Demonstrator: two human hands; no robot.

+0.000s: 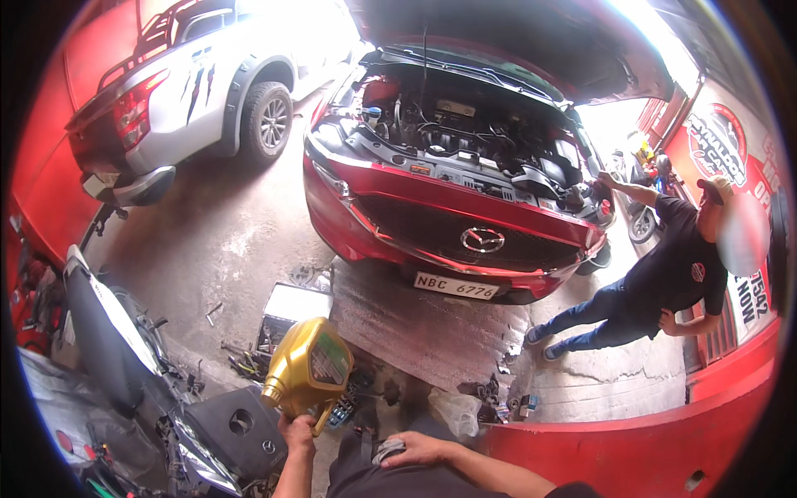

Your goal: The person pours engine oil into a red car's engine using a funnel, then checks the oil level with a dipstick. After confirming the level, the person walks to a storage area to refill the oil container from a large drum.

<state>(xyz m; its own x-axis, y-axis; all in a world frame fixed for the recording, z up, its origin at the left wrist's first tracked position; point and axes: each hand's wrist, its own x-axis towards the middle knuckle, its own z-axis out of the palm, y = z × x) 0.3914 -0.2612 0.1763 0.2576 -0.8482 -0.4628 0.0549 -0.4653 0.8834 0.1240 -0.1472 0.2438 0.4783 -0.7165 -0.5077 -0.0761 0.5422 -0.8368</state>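
Observation:
My left hand (297,433) is closed around the handle of a gold plastic oil jug (305,365). The jug tilts to the left, its capped neck pointing down and left, and a dark label shows on its side. Close to my waist, my right hand (418,449) is curled over a bunched grey cloth (388,451); part of the cloth is hidden under the fingers. Ahead of me stands a red car (448,207) with its bonnet raised and its engine bay (465,124) exposed.
Another person (664,257) stands right of the car, one hand at its front corner. A white pickup (199,91) is parked at far left. Nearer lie a motorcycle (108,332), a black engine cover (241,427), a white-topped box (295,303), scattered tools and a clear plastic bag (455,412). A red low wall (639,427) runs at right.

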